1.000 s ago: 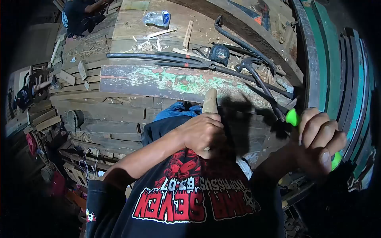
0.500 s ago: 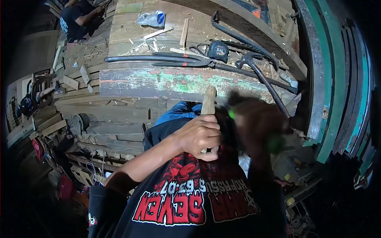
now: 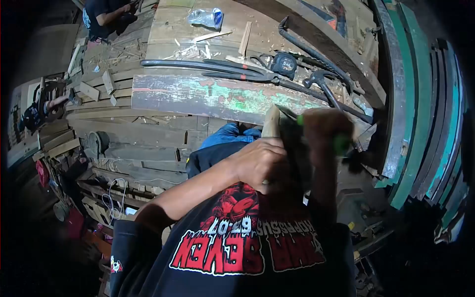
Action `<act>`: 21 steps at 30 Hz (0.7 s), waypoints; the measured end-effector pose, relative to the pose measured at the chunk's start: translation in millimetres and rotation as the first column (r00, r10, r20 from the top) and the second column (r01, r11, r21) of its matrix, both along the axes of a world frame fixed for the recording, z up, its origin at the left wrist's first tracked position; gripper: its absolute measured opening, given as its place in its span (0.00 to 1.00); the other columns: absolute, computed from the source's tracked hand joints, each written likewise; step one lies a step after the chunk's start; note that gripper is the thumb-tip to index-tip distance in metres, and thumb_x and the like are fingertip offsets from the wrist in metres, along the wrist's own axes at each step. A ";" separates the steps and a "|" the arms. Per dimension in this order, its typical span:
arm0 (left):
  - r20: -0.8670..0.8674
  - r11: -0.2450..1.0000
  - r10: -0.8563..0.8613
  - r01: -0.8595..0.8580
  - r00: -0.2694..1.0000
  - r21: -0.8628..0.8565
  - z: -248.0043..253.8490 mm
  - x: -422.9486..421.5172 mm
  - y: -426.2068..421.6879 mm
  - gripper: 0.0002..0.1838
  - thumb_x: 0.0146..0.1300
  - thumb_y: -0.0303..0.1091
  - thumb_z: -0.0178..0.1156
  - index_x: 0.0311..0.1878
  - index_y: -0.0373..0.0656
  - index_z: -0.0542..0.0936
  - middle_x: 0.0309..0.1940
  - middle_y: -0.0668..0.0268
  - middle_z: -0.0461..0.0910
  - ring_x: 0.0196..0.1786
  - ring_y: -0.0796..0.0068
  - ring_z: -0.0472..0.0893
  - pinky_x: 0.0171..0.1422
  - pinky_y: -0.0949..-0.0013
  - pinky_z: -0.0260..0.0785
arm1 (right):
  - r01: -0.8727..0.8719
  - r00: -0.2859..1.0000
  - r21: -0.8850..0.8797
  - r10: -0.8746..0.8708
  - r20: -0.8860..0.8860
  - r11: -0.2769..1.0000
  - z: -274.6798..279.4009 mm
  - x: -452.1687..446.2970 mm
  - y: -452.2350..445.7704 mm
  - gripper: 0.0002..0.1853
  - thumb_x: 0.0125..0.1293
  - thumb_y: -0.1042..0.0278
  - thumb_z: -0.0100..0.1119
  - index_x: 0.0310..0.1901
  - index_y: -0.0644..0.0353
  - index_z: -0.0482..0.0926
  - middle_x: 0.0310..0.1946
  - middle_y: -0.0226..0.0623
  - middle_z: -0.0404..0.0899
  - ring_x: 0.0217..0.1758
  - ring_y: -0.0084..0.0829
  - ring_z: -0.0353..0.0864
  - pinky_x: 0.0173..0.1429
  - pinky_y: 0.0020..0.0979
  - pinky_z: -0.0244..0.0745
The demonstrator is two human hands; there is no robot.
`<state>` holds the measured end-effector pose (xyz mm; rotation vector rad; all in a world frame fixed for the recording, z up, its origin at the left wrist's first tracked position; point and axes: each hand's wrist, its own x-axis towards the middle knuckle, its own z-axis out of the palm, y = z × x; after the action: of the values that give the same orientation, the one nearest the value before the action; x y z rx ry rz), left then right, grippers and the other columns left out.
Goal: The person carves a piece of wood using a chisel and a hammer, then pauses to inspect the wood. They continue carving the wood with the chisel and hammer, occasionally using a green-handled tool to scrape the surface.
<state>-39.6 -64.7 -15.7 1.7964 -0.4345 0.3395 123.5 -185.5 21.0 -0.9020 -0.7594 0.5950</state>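
Note:
My left hand (image 3: 262, 161) is wrapped around a pale piece of wood (image 3: 271, 123) and holds it upright in front of my shirt. The wood's far end stands close to the edge of a painted plank (image 3: 183, 94) with peeling green and grey paint. My right hand (image 3: 327, 126) grips a green-handled knife (image 3: 288, 113), partly blurred and in shadow. Its dark blade points left toward the tip of the wood; whether they touch, I cannot tell.
Beyond the plank lie pincers (image 3: 237, 73), a tape measure (image 3: 283, 64), a claw hammer (image 3: 324, 86), a pry bar (image 3: 311, 49) and a plastic cup (image 3: 205, 19). Green boards (image 3: 420, 99) stand at right. A person (image 3: 106, 17) sits at upper left.
My right hand and the knife have moved up, bringing the blade beside the tip of the wood. The view has shifted slightly; my left hand keeps its grip.

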 end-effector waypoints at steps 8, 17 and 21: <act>-0.019 0.999 -0.021 0.020 1.000 -0.044 -0.5 2.0 5.0 0.12 0.48 0.40 0.71 0.24 0.46 0.77 0.23 0.62 0.77 0.30 0.55 0.78 0.40 0.55 0.71 | -0.166 0.981 0.222 0.136 0.141 0.961 85.3 36.6 -7.0 0.13 0.71 0.71 0.53 0.27 0.49 0.67 0.16 0.20 0.64 0.14 0.18 0.61 0.23 0.27 0.59; 0.008 0.998 -0.069 0.069 0.998 -0.013 0.0 3.7 10.4 0.12 0.51 0.42 0.71 0.27 0.47 0.79 0.24 0.63 0.78 0.31 0.56 0.79 0.39 0.56 0.69 | -0.164 0.948 0.129 0.120 0.294 0.978 113.4 35.2 -14.1 0.14 0.70 0.70 0.60 0.26 0.53 0.67 0.16 0.28 0.67 0.14 0.27 0.65 0.26 0.33 0.62; -0.009 0.992 -0.120 0.120 0.993 0.033 -4.1 4.8 14.5 0.11 0.52 0.42 0.71 0.28 0.48 0.80 0.25 0.65 0.79 0.32 0.57 0.79 0.39 0.56 0.68 | -0.574 0.818 0.094 0.565 0.105 0.814 73.9 46.3 -6.1 0.13 0.72 0.58 0.64 0.33 0.53 0.74 0.22 0.28 0.70 0.22 0.28 0.71 0.30 0.32 0.64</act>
<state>-34.8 -50.2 -19.9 1.7944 -0.5439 0.2433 169.8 -191.5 94.9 -0.5723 -1.1363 1.0379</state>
